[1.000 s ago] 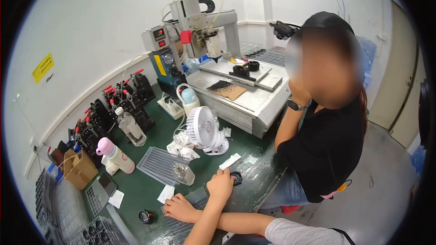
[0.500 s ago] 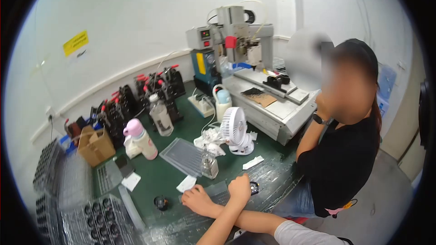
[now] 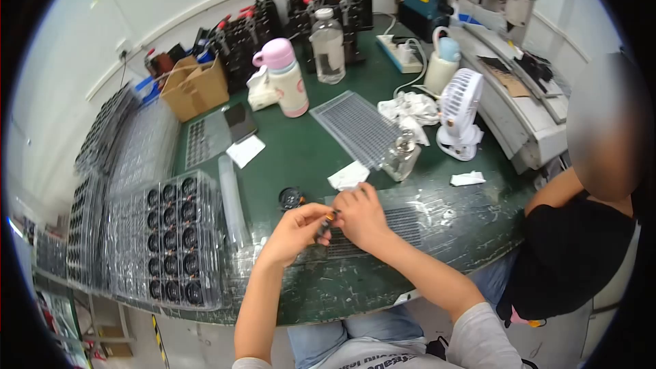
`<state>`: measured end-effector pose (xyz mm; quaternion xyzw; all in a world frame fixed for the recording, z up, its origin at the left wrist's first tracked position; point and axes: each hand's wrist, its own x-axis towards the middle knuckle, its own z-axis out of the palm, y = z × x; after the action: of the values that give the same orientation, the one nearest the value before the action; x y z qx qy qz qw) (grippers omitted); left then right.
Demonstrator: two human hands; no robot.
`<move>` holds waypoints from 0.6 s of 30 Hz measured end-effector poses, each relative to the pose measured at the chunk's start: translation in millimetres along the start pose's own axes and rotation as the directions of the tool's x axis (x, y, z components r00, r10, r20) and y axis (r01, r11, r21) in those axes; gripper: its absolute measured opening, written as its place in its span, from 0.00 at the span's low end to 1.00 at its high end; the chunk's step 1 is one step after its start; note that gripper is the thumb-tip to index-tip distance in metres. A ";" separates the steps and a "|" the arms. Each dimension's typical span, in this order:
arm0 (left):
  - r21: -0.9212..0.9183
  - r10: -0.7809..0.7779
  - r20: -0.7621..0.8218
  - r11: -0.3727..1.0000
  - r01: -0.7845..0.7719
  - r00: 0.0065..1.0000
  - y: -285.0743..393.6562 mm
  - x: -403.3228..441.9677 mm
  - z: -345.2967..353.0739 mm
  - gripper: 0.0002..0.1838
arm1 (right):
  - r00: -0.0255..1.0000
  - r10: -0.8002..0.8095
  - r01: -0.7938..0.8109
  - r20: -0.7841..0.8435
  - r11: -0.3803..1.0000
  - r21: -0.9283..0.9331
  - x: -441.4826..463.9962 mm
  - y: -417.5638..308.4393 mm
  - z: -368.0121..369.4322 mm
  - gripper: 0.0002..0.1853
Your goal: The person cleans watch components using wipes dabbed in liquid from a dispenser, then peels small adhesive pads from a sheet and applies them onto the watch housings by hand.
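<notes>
Between my two hands, above the green table (image 3: 383, 294), is a small dark part (image 3: 326, 224) with an orange spot. My left hand (image 3: 290, 234) pinches it from the left. The bent fingers of my right hand (image 3: 360, 217) close on its right side; fingertips partly hide it. Just beyond my left hand, a round black part (image 3: 292, 198) lies on the table. Beneath my right hand and forearm is a gridded sheet (image 3: 404, 227), and white paper (image 3: 348, 175) lies just past my fingers.
Left, a clear tray (image 3: 215, 260) holds several round black parts. Behind stand a pink-capped bottle (image 3: 290, 89), a clear bottle (image 3: 329, 51) and a cardboard box (image 3: 195, 92). A glass bottle (image 3: 400, 157) and white fan (image 3: 459, 113) stand right; a person (image 3: 574, 253) sits beyond.
The view has swung left and down. My arms were crossed and are now uncrossed; my left hand has come back from the right with the dark part, meeting my right hand.
</notes>
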<state>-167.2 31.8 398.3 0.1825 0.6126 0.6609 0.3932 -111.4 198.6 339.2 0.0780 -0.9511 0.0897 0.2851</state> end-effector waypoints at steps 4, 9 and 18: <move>-0.254 0.031 -0.124 0.965 -0.062 0.992 -11.3 -4.7 -3.9 0.10 | 0.991 0.098 -0.118 0.092 0.962 0.247 2.7 1.6 -11.9 0.08; -0.225 -0.009 -0.168 0.974 -0.030 0.986 -15.2 -5.3 -0.8 0.10 | 0.921 0.361 -0.345 0.147 0.583 0.736 11.6 9.3 -41.6 0.05; -0.436 -0.048 -0.144 0.900 -0.020 0.988 -12.1 -11.3 4.2 0.13 | 0.811 0.227 -0.489 0.539 -0.242 0.838 6.9 -13.2 -59.2 0.05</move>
<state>-153.5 25.5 390.2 0.0349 0.4783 0.7904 0.3812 -83.2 197.9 393.3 -0.0154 -0.5621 0.8269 0.0053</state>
